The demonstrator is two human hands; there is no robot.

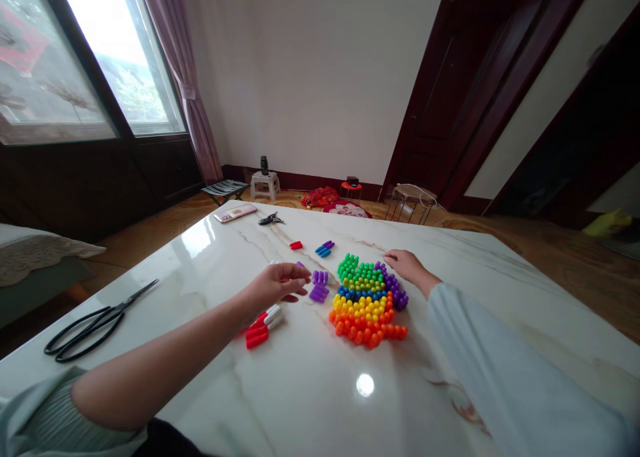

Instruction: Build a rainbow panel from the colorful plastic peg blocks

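I see left hand (277,285) mid-frame, grip loosely curled, empty as far as I can tell, over purple pegs (319,286) | right hand (407,265) flat, steadying rainbow peg cluster (369,302) centre worktop (310,390) | mostly built; loose red-white pegs (264,327), blue-purple pegs (325,248) left.

The peg cluster (369,298) runs in bands: green at the far end, then yellow-green, a thin blue line, yellow, orange, and red-orange nearest us, with purple down its right edge. Loose purple pegs (319,286) lie beside it, more blue and purple pegs (325,248) farther off, and a single red peg (296,245) beyond. Red and white pegs (264,326) sit under the left wrist. The counter (310,390) is glossy white marble with faint brown veins. Black scissors (95,322) lie at the left. Both sleeves (500,370) are pale blue-grey.
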